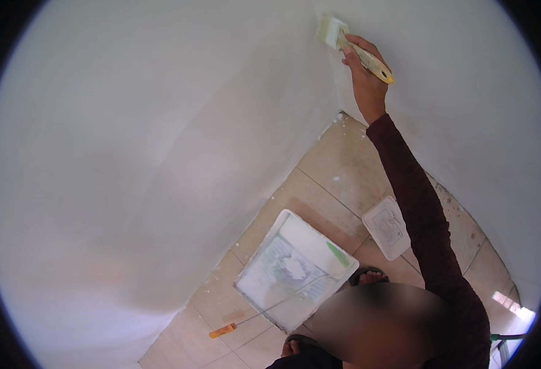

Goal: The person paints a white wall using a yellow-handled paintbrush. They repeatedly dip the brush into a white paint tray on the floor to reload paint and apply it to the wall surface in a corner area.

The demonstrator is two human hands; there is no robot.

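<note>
My right hand (364, 72) is raised high and grips a flat paintbrush (344, 38) with a pale yellow handle. Its white-loaded bristles press into the corner where two white walls (159, 141) meet. My dark maroon sleeve (424, 215) runs up from the lower right. My left hand is not in view. On the tiled floor below lies a white paint tray (270, 289) with a roller (319, 246) resting in it; the roller's thin shaft ends in an orange grip (222, 331).
A white rectangular lid or small tray (387, 227) lies on the beige tiles (338, 166) near the right wall. My feet in dark sandals (369, 275) stand beside the paint tray. Paint specks dot the floor along the wall base.
</note>
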